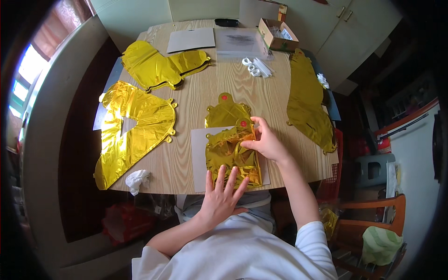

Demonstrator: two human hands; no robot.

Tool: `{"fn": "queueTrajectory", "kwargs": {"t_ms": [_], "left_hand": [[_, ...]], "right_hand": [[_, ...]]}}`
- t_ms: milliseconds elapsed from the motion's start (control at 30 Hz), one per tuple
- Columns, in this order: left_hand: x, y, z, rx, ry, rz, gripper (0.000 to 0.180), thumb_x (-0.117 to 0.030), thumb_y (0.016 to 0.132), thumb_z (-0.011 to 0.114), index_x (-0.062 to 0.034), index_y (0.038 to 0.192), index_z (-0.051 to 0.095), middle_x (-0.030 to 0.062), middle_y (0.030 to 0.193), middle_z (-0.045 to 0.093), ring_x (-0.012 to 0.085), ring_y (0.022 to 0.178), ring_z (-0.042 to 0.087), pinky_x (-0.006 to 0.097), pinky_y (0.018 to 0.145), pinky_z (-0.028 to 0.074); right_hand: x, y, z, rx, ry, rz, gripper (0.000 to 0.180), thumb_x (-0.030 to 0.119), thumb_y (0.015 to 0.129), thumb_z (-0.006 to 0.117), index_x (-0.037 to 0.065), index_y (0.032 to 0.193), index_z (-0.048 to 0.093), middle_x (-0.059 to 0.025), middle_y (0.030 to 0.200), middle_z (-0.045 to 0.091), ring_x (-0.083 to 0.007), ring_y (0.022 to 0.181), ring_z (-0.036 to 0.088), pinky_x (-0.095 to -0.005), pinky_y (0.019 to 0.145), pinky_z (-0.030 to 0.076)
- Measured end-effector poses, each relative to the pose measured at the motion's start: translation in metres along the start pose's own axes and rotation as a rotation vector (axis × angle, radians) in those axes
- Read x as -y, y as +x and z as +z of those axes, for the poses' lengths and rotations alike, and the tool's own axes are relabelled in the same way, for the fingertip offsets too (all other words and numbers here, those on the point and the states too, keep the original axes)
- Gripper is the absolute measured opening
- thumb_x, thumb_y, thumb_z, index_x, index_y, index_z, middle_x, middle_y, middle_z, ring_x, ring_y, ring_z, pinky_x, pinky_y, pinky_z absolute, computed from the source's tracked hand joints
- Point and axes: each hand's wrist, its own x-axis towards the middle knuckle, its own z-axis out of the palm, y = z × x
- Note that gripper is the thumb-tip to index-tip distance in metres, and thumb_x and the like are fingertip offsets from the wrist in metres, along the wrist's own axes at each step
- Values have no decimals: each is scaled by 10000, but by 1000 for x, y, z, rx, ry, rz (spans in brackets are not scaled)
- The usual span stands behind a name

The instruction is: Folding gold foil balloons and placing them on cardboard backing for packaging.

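A flat gold foil balloon (233,156), folded over, lies in front of me at the table's near edge. Its upper part (228,112) extends beyond the fold, with a red-marked tab. Under the balloon is a pale grey board (198,158). My left hand (220,198) rests on the foil's near part with fingers spread flat. At the right edge is my right hand (267,140), thumb on the foil and forefinger beside another red-marked tab, with a gap between them. Its other fingers are partly hidden.
More gold foil balloons lie at the far left (149,65), left (140,116) and right (305,98). White ribbon rolls (252,69) and straws (262,67) sit before an open box (278,35). A crumpled tissue (137,181) is near the front left edge.
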Motion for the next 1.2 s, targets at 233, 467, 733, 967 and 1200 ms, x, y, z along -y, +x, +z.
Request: {"fn": "queueTrajectory", "kwargs": {"t_ms": [233,467,733,967,1200], "left_hand": [[1,0,1,0,-2,2,949,-729,721,610,-234,1493,368,189,1520,344,456,1385,314,705,1061,251],[0,0,2,4,1,0,959,-728,714,617,-237,1497,362,186,1517,347,457,1389,307,705,1064,246],[0,0,0,13,-4,2,974,-724,703,632,-238,1501,356,185,1513,352,458,1384,316,707,1064,244],[0,0,3,22,2,6,1001,-755,692,605,-246,1510,337,198,1515,344,484,1391,290,716,1072,208],[0,-1,4,27,-10,-3,1010,-748,687,623,-269,1520,315,192,1529,323,481,1400,271,714,1078,195]], "right_hand": [[7,-1,-16,143,148,190,702,44,860,722,16,1439,326,-73,881,657,-107,791,618,-238,684,502],[-4,-3,-3,-19,-80,35,602,171,851,741,22,1354,447,-74,765,628,-156,666,591,-309,615,477],[-13,-13,15,-281,-564,-280,462,110,895,662,58,1314,475,-107,754,565,-275,665,579,-382,639,474],[-13,-14,20,-317,-698,-325,378,69,935,561,56,1295,444,-186,904,642,-395,801,633,-486,675,496],[-3,-14,20,-264,-704,-275,371,40,929,533,49,1291,453,-229,998,652,-420,873,640,-493,721,512]]}}
